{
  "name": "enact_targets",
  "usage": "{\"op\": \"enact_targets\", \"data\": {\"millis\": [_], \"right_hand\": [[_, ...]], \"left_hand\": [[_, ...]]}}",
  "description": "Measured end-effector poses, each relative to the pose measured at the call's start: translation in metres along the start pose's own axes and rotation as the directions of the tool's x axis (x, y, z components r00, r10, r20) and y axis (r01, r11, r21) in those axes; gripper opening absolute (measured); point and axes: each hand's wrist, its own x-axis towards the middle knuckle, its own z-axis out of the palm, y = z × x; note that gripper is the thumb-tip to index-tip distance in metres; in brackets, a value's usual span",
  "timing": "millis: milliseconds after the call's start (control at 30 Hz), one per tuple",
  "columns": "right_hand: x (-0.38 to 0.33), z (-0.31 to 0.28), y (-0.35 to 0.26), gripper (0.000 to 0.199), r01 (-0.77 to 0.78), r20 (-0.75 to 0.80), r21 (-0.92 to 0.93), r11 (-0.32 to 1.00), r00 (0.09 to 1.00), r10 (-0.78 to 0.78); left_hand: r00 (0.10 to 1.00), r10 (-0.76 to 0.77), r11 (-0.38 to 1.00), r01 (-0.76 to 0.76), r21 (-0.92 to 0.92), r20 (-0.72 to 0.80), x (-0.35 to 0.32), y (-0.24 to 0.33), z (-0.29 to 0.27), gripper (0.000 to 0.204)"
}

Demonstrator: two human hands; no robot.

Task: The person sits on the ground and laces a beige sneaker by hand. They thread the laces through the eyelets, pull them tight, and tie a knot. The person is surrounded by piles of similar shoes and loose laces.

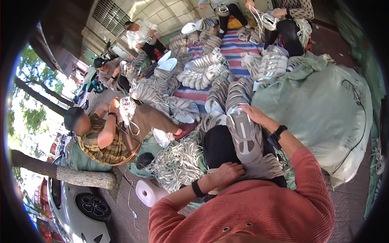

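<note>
The person in the red sweater sat with a grey sneaker (244,135) lying sole-down along the lap, toe toward the body, and seemed to be midway through readying it for lacing. The right hand (254,114) lay over the heel end, fingers curled loosely around the collar and steadying the shoe rather than gripping hard. The left hand (225,173) rested lower on the lap beside the toe, fingers bent narrow over a bundle of pale laces (259,168); whether they pinched a single lace, I could not tell. The next move, as I judged it, called for one lace drawn free and fed to the eyelets, which sat between the two hands. More sneakers (202,73) lay heaped on the striped mat (235,46) beyond.
</note>
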Motion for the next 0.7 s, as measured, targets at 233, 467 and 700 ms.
{"op": "enact_targets", "data": {"millis": [233,467,700], "right_hand": [[-0.044,-0.007,-0.099,0.029,0.184,0.139,-0.212,0.96,0.978,-0.157],[-0.104,-0.061,-0.178,0.034,-0.342,0.508,0.528,0.777,0.861,0.033],[-0.149,-0.233,-0.19,0.016,0.189,-0.433,0.715,0.673,0.876,0.214]], "left_hand": [[0.866,-0.5,0.587,0.331,-0.739,-0.01,0.002,-0.015,-0.048,0.007],[0.726,-0.687,0.131,0.094,-0.987,-0.022,-0.017,-0.053,-0.147,0.003],[0.72,-0.692,0.103,0.041,-0.994,-0.042,-0.124,-0.104,-0.161,0.02]]}}
